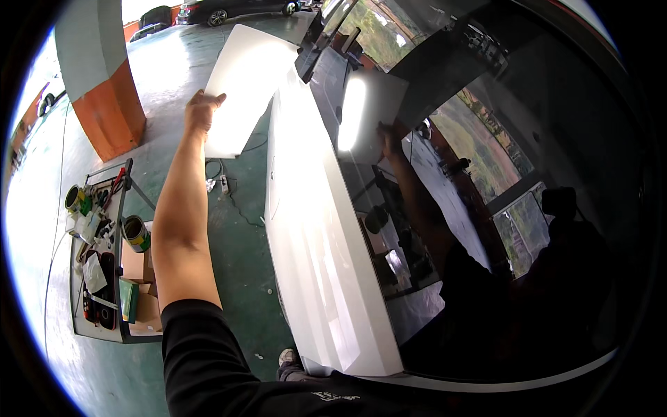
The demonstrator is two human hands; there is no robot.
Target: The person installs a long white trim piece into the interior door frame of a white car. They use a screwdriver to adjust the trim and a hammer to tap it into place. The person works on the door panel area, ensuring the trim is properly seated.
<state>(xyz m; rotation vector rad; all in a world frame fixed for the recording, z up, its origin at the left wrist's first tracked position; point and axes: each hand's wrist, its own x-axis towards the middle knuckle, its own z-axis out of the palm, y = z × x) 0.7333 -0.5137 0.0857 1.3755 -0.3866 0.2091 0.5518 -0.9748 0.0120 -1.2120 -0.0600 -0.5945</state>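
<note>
My left hand (201, 111) is stretched far forward, fingers and thumb closed on the near left edge of a flat white panel (246, 83). The panel is tilted, and bright light shows across its surface. It hangs in front of and partly over the far end of a white car body (306, 257). Beside the bodywork, the car's dark glass (431, 313) mirrors my arm, the panel and a bright light strip. Whether the panel touches the car I cannot tell. My right hand does not show.
At left stands a tool cart (128, 339) with open cans (136, 233), cardboard boxes (147, 309) and tools. Behind it rises an orange-and-grey pillar (108, 111). A power strip (224, 184) with cables lies on the green floor. A dark car (236, 10) is parked at the back.
</note>
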